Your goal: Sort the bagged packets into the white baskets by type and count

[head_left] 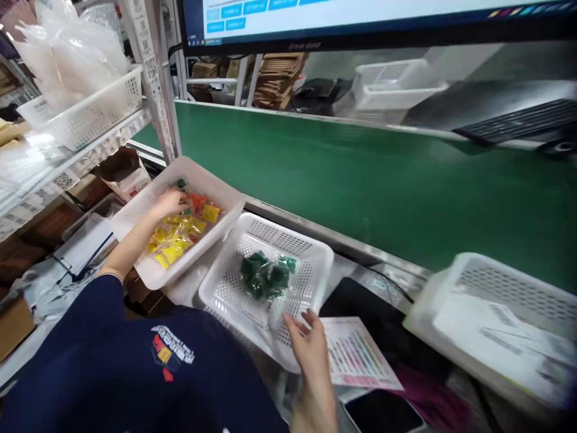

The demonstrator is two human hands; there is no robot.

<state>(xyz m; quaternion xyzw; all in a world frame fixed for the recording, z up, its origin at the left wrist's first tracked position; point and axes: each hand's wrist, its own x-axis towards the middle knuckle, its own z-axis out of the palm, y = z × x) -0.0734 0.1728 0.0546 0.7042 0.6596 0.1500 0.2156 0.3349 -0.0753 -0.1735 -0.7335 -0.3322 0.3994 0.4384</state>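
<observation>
My left hand [172, 201] reaches into a white plastic bin [135, 210] at the left. Its fingers bend down among small clear-wrapped packets; the fingertips are blurred, and whether they grip one is unclear. Around them lie yellow packets [180, 231], an orange packet [197, 202] and some green. Beside that bin stands a white perforated basket [295, 243] with several dark green packets [265, 275] in clear wrap. At the basket's near right rim is my right hand [309, 340], palm partly turned up, fingers apart and holding nothing visible.
A green conveyor-like surface [360, 186] runs behind the bins, below a monitor [315, 45]. Right of the basket lie a printed colour sheet [358, 352] and a phone [383, 412]. Another white basket [509, 276] holds papers. Left, a shelf carries a basket of plastic bags [97, 114].
</observation>
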